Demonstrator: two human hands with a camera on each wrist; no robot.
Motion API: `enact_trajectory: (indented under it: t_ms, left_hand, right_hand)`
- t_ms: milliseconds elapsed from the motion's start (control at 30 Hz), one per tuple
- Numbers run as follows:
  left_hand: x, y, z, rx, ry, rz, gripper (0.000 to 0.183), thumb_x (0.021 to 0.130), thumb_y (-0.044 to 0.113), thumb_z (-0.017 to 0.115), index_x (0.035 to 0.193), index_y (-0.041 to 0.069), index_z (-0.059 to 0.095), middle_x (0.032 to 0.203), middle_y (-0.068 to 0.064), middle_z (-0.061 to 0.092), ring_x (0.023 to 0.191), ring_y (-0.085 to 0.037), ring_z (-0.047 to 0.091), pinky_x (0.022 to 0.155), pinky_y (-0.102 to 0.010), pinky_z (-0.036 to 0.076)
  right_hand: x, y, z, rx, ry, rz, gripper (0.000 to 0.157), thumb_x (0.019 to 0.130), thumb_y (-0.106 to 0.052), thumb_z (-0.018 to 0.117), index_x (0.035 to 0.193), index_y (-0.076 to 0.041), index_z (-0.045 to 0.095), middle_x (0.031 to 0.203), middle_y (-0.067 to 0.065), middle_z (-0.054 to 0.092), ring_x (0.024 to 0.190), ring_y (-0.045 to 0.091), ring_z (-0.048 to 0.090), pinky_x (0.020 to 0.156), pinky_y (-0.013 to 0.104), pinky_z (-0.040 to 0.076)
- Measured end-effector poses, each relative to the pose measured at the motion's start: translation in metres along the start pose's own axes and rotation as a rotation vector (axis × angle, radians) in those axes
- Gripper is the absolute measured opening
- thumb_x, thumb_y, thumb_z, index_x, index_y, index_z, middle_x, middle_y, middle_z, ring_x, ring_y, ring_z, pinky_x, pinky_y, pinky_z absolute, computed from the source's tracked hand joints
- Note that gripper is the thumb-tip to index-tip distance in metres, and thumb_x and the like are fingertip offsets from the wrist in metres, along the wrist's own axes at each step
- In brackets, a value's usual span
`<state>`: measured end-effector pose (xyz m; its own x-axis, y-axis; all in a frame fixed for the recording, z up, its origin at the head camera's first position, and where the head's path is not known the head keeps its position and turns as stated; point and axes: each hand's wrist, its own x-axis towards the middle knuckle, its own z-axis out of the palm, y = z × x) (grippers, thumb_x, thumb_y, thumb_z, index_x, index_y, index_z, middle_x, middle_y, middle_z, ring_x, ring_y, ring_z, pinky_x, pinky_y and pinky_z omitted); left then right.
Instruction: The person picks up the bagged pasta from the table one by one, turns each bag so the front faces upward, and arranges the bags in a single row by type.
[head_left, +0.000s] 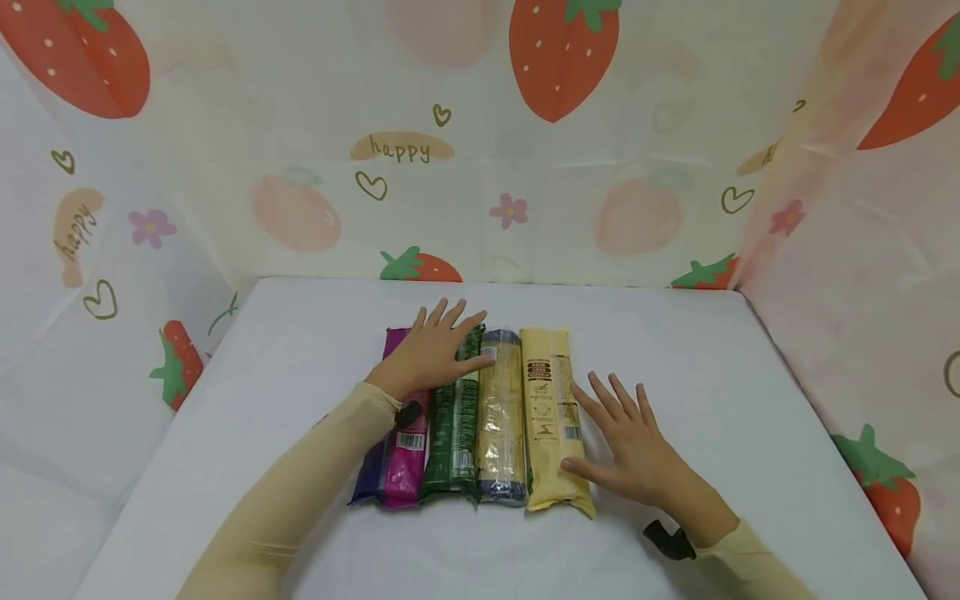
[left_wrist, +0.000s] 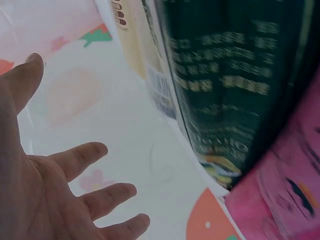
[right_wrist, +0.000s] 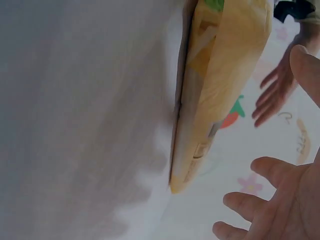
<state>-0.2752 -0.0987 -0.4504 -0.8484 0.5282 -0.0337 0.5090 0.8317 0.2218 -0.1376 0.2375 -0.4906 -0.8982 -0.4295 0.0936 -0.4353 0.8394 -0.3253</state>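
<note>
Four long packets lie side by side: a magenta one with a dark blue side [head_left: 407,471], a dark green one [head_left: 450,450], a clear one with pale yellow contents and blue ends [head_left: 502,425], and a cream-yellow one [head_left: 551,479]. Over the upper part of the magenta and green packets, my left hand [head_left: 431,354] is spread with straight fingers, hiding part of both. The left wrist view shows its palm apart from the green packet [left_wrist: 225,80]. My right hand [head_left: 633,450], fingers spread, is at the right edge of the cream-yellow packet [right_wrist: 220,90] and grips nothing.
The packets lie on a white-covered table [head_left: 675,350]. Behind it hangs a curtain [head_left: 480,233] printed with strawberries and hearts, with similar cloth at both sides. A black band [head_left: 670,540] is at my right wrist.
</note>
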Motion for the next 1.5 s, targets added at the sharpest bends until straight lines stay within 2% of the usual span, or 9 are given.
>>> enact_trajectory:
  t_ms: [233,367,500,667,800,1067,1300,1500]
  left_hand:
    - [0.017,0.016,0.002,0.005,-0.016,0.038,0.086,0.105,0.07,0.052,0.172,0.022,0.028,0.179,-0.017,0.016,0.165,-0.044,0.005,0.13,-0.068,0.008]
    - [0.029,0.022,0.007,0.008,-0.037,0.053,0.086,0.105,0.069,0.052,0.172,0.023,0.028,0.178,-0.016,0.017,0.165,-0.043,0.007,0.13,-0.067,0.009]
    - [0.042,0.025,0.012,0.004,-0.071,0.054,0.086,0.105,0.071,0.049,0.173,0.025,0.025,0.179,-0.014,0.015,0.166,-0.039,0.007,0.131,-0.064,0.007]
    - [0.056,0.029,0.014,-0.003,-0.078,0.062,0.086,0.105,0.071,0.049,0.173,0.023,0.027,0.179,-0.013,0.018,0.166,-0.037,0.012,0.132,-0.061,0.008]
    - [0.064,0.033,0.019,-0.016,-0.125,0.07,0.086,0.106,0.071,0.048,0.173,0.02,0.026,0.178,-0.013,0.021,0.165,-0.034,0.017,0.133,-0.057,0.011]
    - [0.083,0.043,0.023,-0.03,-0.16,0.061,0.086,0.107,0.069,0.049,0.171,0.017,0.029,0.174,-0.011,0.033,0.162,-0.029,0.029,0.132,-0.05,0.02]
    - [0.088,0.048,0.033,-0.063,-0.199,0.062,0.083,0.107,0.058,0.06,0.17,0.012,0.032,0.171,-0.011,0.04,0.159,-0.03,0.036,0.131,-0.046,0.024]
    - [0.093,0.048,0.039,-0.135,-0.197,0.039,0.083,0.104,0.056,0.066,0.167,0.011,0.036,0.16,-0.011,0.052,0.145,-0.029,0.052,0.118,-0.046,0.045]
  right_hand:
    - [-0.002,-0.009,0.007,0.004,-0.004,-0.031,0.106,0.091,-0.073,0.071,0.172,-0.019,0.028,0.178,0.015,0.019,0.163,0.047,0.013,0.127,0.073,0.004]
    - [-0.003,-0.012,0.011,0.012,-0.004,-0.05,0.106,0.091,-0.073,0.071,0.172,-0.019,0.029,0.178,0.016,0.02,0.162,0.049,0.016,0.126,0.074,0.007]
    - [-0.004,-0.013,0.015,0.011,-0.005,-0.075,0.107,0.092,-0.075,0.069,0.171,-0.016,0.029,0.177,0.018,0.022,0.161,0.05,0.02,0.125,0.075,0.01]
    - [-0.005,-0.018,0.021,0.03,-0.034,-0.074,0.11,0.091,-0.076,0.069,0.172,-0.016,0.027,0.177,0.018,0.021,0.162,0.047,0.019,0.126,0.073,0.01]
    - [-0.007,-0.022,0.022,0.052,-0.053,-0.067,0.112,0.089,-0.077,0.07,0.172,-0.015,0.027,0.177,0.018,0.02,0.161,0.048,0.019,0.126,0.073,0.013]
    - [-0.008,-0.022,0.023,0.02,-0.047,-0.108,0.12,0.086,-0.077,0.075,0.171,-0.009,0.027,0.175,0.024,0.023,0.158,0.05,0.028,0.125,0.069,0.026]
    - [-0.005,-0.028,0.023,-0.013,-0.092,-0.104,0.13,0.078,-0.079,0.081,0.171,-0.007,0.026,0.175,0.025,0.021,0.154,0.051,0.034,0.121,0.068,0.034]
    - [-0.006,-0.032,0.021,-0.03,-0.083,-0.077,0.126,0.077,-0.068,0.089,0.169,-0.005,0.031,0.173,0.027,0.025,0.141,0.051,0.051,0.109,0.065,0.049]
